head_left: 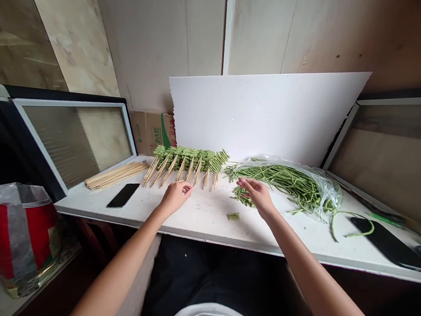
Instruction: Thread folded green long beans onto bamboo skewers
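My left hand is closed, its fingers pinched round a thin bamboo skewer that points up and to the right. It is just in front of a row of skewered green bean pieces, whose bare stick ends face me. My right hand hovers over a small heap of cut green bean pieces. Its fingers stretch to the left, loosely curved, and I see nothing in them. A few cut pieces lie together between my hands, nearer the table's front edge.
Loose bamboo skewers and a phone lie at left. Long green beans spill from a clear plastic bag at right, near a single bean and a larger black phone. A white board stands behind.
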A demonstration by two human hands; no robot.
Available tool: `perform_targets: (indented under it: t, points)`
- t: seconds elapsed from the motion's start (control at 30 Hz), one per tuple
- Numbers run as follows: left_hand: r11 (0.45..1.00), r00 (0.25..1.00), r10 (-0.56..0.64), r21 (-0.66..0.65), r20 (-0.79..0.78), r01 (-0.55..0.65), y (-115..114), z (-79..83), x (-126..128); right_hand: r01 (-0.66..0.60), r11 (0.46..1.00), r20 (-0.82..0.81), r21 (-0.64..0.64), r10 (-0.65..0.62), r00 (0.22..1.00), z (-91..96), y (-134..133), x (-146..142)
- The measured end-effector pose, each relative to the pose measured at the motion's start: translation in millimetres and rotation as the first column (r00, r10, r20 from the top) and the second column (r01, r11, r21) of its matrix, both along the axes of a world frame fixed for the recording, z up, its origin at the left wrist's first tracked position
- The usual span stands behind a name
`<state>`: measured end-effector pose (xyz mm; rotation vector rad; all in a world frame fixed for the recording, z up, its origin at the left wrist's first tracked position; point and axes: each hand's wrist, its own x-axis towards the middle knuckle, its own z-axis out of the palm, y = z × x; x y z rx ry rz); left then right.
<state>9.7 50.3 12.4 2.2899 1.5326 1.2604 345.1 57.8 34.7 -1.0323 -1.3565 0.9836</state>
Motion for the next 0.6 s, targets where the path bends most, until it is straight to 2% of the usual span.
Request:
perform_targets:
  t: [0.13, 0.3, 0.47, 0.6]
  points:
    - [0.993, 0.984, 0.115, -0.024, 0.135, -0.113, 6.3, 5.9, -16.9, -0.003, 0.999, 0.043, -0.034, 0.004, 0.999, -5.1, 4.3, 1.2]
    - [0.961, 0.944, 0.275, -0.019, 0.183, -0.277, 10.2, 21.3, -57.6, -0.019, 0.999, 0.052, -0.050, 0.022, 0.998, -9.0, 6.7, 0.2]
    - [0.870, 0.862, 0.492, -0.103, 0.118, -0.482, 18.6, 34.4, -106.8, -0.031, 0.997, 0.063, -0.065, 0.035, 0.997, -10.2, 5.8, -1.0]
    - [0.799, 0.806, 0.592, -0.148, 0.023, -0.583, 34.8, 50.7, -139.1, -0.039, 0.996, 0.047, -0.077, 0.042, 0.998, -7.7, 5.6, -1.1]
